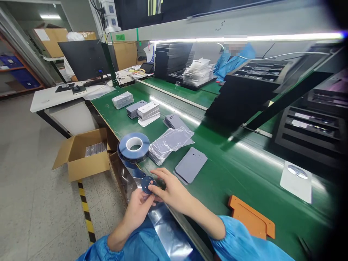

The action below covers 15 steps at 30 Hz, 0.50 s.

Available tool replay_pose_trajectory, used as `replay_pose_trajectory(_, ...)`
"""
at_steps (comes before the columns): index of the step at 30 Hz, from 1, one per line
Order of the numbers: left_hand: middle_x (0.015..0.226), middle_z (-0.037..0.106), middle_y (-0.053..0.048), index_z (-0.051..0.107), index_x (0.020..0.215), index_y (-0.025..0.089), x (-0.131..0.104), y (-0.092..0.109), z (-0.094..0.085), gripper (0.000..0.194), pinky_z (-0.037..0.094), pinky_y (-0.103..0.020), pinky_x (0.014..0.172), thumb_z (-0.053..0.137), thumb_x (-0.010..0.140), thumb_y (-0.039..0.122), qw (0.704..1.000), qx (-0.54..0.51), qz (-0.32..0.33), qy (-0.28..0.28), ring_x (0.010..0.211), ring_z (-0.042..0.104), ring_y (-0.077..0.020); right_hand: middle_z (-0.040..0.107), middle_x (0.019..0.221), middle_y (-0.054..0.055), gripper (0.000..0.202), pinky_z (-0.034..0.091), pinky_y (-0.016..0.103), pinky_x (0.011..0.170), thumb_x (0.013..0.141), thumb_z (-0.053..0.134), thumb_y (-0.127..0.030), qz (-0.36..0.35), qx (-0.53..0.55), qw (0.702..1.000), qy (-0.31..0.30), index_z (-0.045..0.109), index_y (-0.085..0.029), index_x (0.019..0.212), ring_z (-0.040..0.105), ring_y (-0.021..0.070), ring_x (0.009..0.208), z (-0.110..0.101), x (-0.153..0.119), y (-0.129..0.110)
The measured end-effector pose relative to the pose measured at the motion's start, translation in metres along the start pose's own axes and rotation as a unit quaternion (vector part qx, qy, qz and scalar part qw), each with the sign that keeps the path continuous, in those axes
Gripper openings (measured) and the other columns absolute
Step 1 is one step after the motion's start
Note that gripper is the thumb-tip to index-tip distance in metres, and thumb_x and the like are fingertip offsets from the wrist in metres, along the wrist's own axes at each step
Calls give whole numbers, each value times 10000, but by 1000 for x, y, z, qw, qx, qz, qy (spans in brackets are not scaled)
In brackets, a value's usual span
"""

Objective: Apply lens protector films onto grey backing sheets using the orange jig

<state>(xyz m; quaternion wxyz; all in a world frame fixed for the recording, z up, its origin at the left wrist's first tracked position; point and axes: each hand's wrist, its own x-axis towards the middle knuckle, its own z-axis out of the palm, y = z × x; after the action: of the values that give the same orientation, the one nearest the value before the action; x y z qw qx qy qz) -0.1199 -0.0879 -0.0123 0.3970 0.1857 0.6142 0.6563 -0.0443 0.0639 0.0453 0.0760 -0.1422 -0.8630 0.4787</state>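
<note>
A clear film strip point(170, 232) runs from a roll of blue-tinted film point(134, 146) at the table edge down over my lap. My left hand point(139, 209) pinches this strip near a dark blue round sticker point(146, 183) with small holes. My right hand point(174, 188) reaches in from the right, its thumb on the sticker and its index finger raised; the other fingertips are partly hidden. Beyond my hands lie grey phone-back panels point(191, 165) with camera holes and a stack of film-wrapped panels point(170, 143).
Panel stacks point(148, 113) and a wrapped bundle point(123, 99) stand farther back on the green table point(228, 174). An orange fixture point(251, 217) and a white card point(296, 185) lie to the right. An open carton point(88, 168) is at left; a person in blue point(223, 65) sits opposite.
</note>
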Motion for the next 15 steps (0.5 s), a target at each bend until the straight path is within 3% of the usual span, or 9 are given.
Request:
replay_pose_trajectory(4, 1031, 792, -129, 688, 1184, 139, 1, 5, -23, 528, 584, -348, 814, 799, 801, 485, 996, 71, 13, -43, 885, 763, -249, 730, 1014, 55, 342, 535, 306, 766, 839, 743, -271, 40, 80, 996, -16, 743, -192, 1172, 664, 175, 802, 16, 19, 5)
replay_pose_trajectory(6, 942, 792, -121, 746, 1034, 135, 8, 9, -47, 465, 580, -336, 806, 762, 813, 543, 990, 112, 49, -63, 865, 750, -247, 735, 953, 36, 298, 512, 291, 720, 817, 761, -257, 53, 100, 994, 4, 761, -198, 1109, 627, 161, 749, 20, 20, 9)
replay_pose_trajectory(8, 743, 750, -113, 736, 781, 138, 24, 14, -75, 582, 561, -309, 666, 532, 917, 665, 985, 131, 116, 5, 677, 707, -213, 734, 942, 24, 296, 492, 289, 707, 805, 773, -254, 59, 102, 993, 22, 762, -211, 1098, 591, 152, 725, 23, 19, 13)
replay_pose_trajectory(9, 734, 733, -109, 709, 748, 146, 36, 17, -88, 606, 556, -306, 658, 459, 955, 658, 974, 140, 150, 96, 655, 690, -200, 730, 937, 17, 303, 485, 289, 705, 801, 775, -252, 62, 102, 992, 27, 758, -215, 1102, 574, 146, 712, 23, 18, 15)
replay_pose_trajectory(10, 826, 744, -115, 706, 827, 150, 49, 19, -101, 537, 565, -310, 694, 487, 959, 622, 953, 151, 174, 195, 730, 707, -211, 723, 930, 11, 312, 479, 288, 702, 800, 774, -249, 66, 106, 992, 29, 750, -217, 1109, 561, 141, 700, 23, 17, 16)
replay_pose_trajectory(11, 1010, 744, -132, 696, 1008, 155, 63, 22, -111, 452, 572, -320, 782, 563, 939, 582, 940, 156, 185, 239, 900, 721, -233, 715, 919, 4, 322, 475, 285, 698, 801, 769, -246, 70, 112, 991, 27, 739, -217, 1121, 551, 135, 686, 23, 17, 17)
replay_pose_trajectory(12, 1231, 692, -152, 632, 1223, 175, 76, 24, -120, 482, 558, -342, 899, 649, 902, 533, 935, 160, 192, 253, 1097, 689, -259, 705, 902, -4, 328, 471, 282, 694, 803, 763, -242, 73, 118, 990, 24, 727, -217, 1129, 541, 130, 673, 23, 16, 17)
replay_pose_trajectory(13, 1422, 585, -171, 516, 1406, 206, 89, 27, -126, 636, 533, -379, 986, 701, 872, 497, 936, 170, 190, 243, 1242, 630, -286, 694, 884, -12, 330, 468, 279, 690, 805, 758, -238, 74, 124, 989, 22, 717, -218, 1132, 534, 127, 664, 23, 16, 18)
replay_pose_trajectory(15, 1637, 337, -178, 271, 1586, 268, 110, 31, -131, 969, 449, -440, 1120, 797, 792, 448, 941, 215, 187, 182, 1439, 464, -335, 677, 860, -24, 311, 458, 269, 674, 804, 749, -231, 69, 130, 989, 21, 706, -222, 1112, 527, 123, 655, 22, 16, 18)
